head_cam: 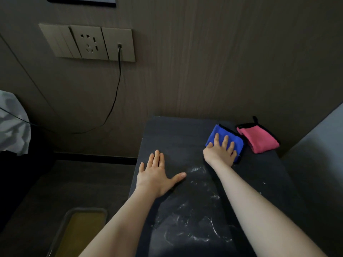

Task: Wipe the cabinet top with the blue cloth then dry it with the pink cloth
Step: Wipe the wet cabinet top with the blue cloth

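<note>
Head view puts us above a dark cabinet top (167,134) that runs away from us to a wood-grain wall (222,62). Our right hand (220,152) lies flat on the blue cloth (225,133), fingers straight and spread, palm at the cloth's near edge; it presses the cloth down and curls round nothing. The blue cloth is folded, trimmed in black, and sits toward the far right of the top. Just beside it on the right, lying apart from both our hands, is the pink cloth (259,139), also folded and black-edged, with a small black loop poking up at its far corner; we cannot tell whether the two cloths touch.

Our left hand (156,175) rests palm-down on the bare surface near the left edge, fingers straight and together, thumb stretched out to the right. It holds nothing.

Between our forearms, in the near half of the top, we see white smears and specks (194,229) scattered over the dark surface, reaching up to just right of our left thumb.

On the wall up to the left is a plate of switches and a socket (89,43), with a black cable (115,93) plugged in at its right end and drooping down to the left. Below left, on the floor, stands a container with a yellowish inside (81,232).
</note>
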